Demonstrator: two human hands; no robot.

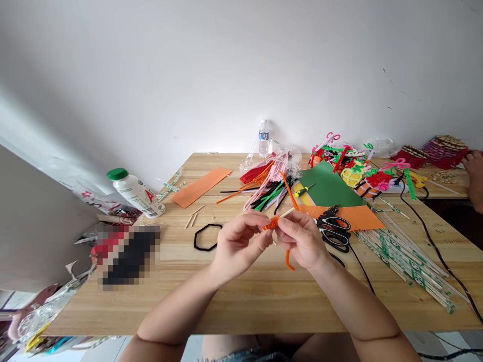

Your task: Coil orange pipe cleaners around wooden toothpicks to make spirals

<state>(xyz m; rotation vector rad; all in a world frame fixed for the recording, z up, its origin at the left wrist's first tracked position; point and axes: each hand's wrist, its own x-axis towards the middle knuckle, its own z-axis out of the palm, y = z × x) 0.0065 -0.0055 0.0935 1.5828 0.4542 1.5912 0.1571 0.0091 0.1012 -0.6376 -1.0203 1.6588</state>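
Note:
An orange pipe cleaner (pixel 270 224) is coiled round a thin wooden stick (pixel 290 211) above the middle of the table. My left hand (pixel 243 239) pinches the coil between thumb and fingertips. Close beside it, my right hand (pixel 302 239) is closed on the stick and the pipe cleaner, one bent end of which hangs below. A black pipe cleaner loop (pixel 195 239), bent into a many-sided ring, lies flat to the left of my left hand. Black-handled scissors (pixel 334 229) rest just beyond my right hand.
Loose pipe cleaners (pixel 264 183), a yellow screwdriver (pixel 303 191) and green card (pixel 330 186) lie ahead. Finished pipe-cleaner crafts (pixel 372 183) stand right, near wrapped sticks (pixel 411 261) and a black cable (pixel 426 231). A white bottle (pixel 136 193) stands left. Another person's hand (pixel 474 166) shows far right.

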